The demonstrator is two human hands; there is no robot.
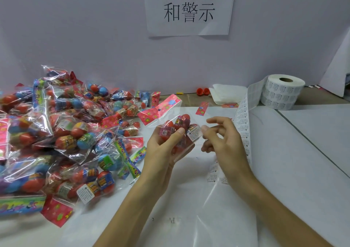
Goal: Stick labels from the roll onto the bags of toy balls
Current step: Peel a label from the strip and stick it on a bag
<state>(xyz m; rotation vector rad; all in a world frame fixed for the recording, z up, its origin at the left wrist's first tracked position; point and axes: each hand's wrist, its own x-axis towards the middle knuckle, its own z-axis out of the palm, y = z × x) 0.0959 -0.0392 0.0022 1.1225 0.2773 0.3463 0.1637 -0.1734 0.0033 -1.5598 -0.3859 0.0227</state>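
Labelling a bag of toy balls, head view. The left hand (161,152) grips a bag (176,125) above the middle of the bench (303,161), fingers curled under the balls and thumb laid across the front. A white warning label (193,135) lies on the bag's right face. The right hand (223,139) hangs just beside that label with fingers loosely bent. It holds nothing visible, and whether the thumb tip touches the label cannot be told.

The roll (282,93) stands near the far right corner. Its strip (243,125) runs toward the near edge, passing behind the right hand. A pile (56,133) of bags covers the left side of the bench. One near its front edge already bears a label.

Handling, as judged: the bag looks light, its clear film thin, slippery and prone to crinkle, while the balls inside seem hard and free to roll. The best hold is probably around the balls themselves, bunching them so the film draws taut. A label pressed over a ball should seat flat, whereas loose film would likely wrinkle under it. Labels are flimsy and best lifted by one corner.
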